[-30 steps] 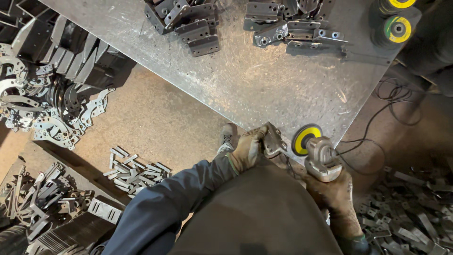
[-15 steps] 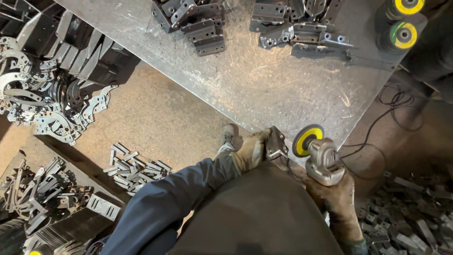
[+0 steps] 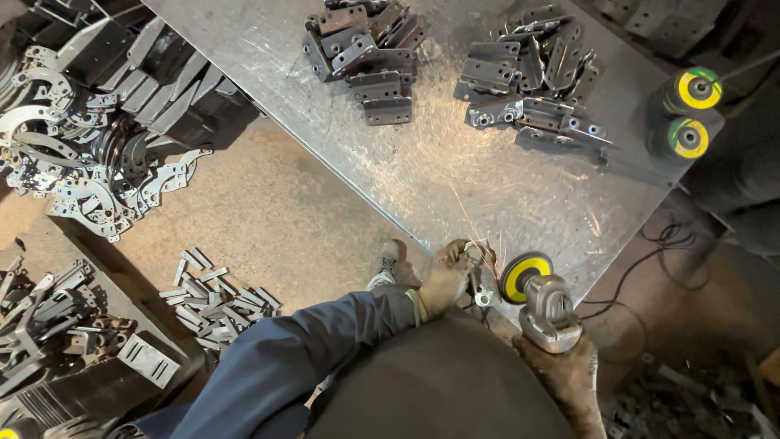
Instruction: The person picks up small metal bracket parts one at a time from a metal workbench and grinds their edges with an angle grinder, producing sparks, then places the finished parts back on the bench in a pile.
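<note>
My left hand (image 3: 445, 278), in a worn tan glove, grips a small metal bracket (image 3: 483, 286) at the near edge of the steel table (image 3: 455, 175). My right hand (image 3: 569, 378), also gloved, holds an angle grinder (image 3: 546, 309) whose yellow flap disc (image 3: 522, 276) meets the bracket. A few thin sparks fly up and to the left from the contact point. My dark blue sleeve and dark torso fill the bottom of the view.
Two heaps of dark metal brackets (image 3: 366, 49) (image 3: 532, 85) lie on the table's far side. Two spare yellow discs (image 3: 691, 114) stand at its right corner. Piles of cut metal parts (image 3: 89, 154) (image 3: 215, 301) cover the floor at left. A black cable (image 3: 650, 260) trails at right.
Sparks now show at the disc, where none were seen before. The hands, bracket and grinder stay at the same spot on the table's edge; the view has shifted slightly.
</note>
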